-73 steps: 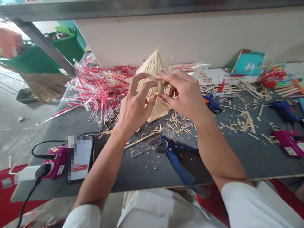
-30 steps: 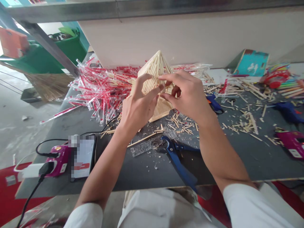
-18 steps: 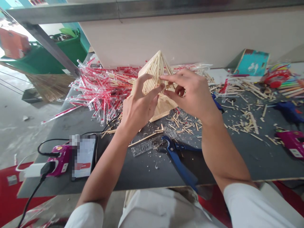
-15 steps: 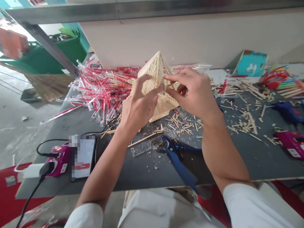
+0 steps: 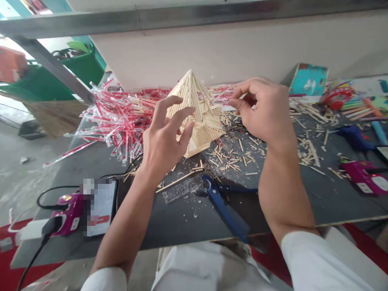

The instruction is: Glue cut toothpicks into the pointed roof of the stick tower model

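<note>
A model of pale wooden sticks (image 5: 201,135) with a pointed, slatted roof stands on the dark table. My left hand (image 5: 166,135) is in front of the model's left side, fingers spread and curved, with nothing between them; whether a fingertip touches the model cannot be made out. To the right of the roof, my right hand (image 5: 263,107) is raised over the table, apart from the model. Its thumb and index finger are pinched together, and anything between them is too small to name.
Blue cutters (image 5: 222,206) and a clear ruler (image 5: 178,192) lie near the front. Red-and-clear wrappers (image 5: 121,117) pile up at left. A phone (image 5: 103,206) lies by a magenta socket block (image 5: 68,214). Stick offcuts (image 5: 228,157) and a blue glue gun (image 5: 356,137) are right.
My right hand has moved away from the roof to the right. My left hand has opened wider and shifted slightly left. The whole view has shifted a little.
</note>
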Action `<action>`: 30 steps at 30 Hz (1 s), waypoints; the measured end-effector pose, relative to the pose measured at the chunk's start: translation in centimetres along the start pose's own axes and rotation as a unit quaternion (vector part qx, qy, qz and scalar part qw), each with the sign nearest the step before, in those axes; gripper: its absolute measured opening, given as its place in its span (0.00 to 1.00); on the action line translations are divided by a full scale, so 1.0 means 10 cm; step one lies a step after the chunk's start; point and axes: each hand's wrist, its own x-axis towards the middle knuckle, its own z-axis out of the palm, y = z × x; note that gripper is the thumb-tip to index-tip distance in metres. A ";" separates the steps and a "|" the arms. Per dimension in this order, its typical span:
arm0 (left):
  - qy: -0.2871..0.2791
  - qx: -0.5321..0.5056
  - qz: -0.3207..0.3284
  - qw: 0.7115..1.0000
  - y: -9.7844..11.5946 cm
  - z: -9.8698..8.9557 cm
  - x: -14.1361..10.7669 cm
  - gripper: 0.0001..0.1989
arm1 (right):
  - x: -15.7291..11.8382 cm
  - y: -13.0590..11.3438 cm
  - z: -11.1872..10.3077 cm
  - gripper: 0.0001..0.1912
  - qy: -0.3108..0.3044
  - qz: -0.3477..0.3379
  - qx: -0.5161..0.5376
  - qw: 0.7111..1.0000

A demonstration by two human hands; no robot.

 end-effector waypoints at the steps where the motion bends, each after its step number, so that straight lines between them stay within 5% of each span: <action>1: 0.003 0.004 0.003 1.000 -0.01 0.00 0.00 0.14 | 0.00 0.03 -0.03 0.17 0.006 0.010 0.008 1.000; 9: 0.013 0.022 0.040 0.999 -0.12 0.20 -0.03 0.18 | 0.00 0.06 -0.10 0.21 0.001 0.038 0.040 0.998; 16: 0.047 0.034 0.038 0.998 -0.14 0.32 -0.05 0.16 | -0.04 0.08 0.22 0.14 -0.054 -0.007 0.045 0.998; 21: 0.049 0.040 0.020 0.998 -0.12 0.36 -0.07 0.13 | -0.08 0.05 0.38 0.30 -0.121 -0.047 0.084 0.988; 30: 0.064 0.044 0.016 0.997 -0.15 0.38 -0.07 0.13 | -0.06 0.03 0.48 0.35 -0.100 -0.064 0.080 0.990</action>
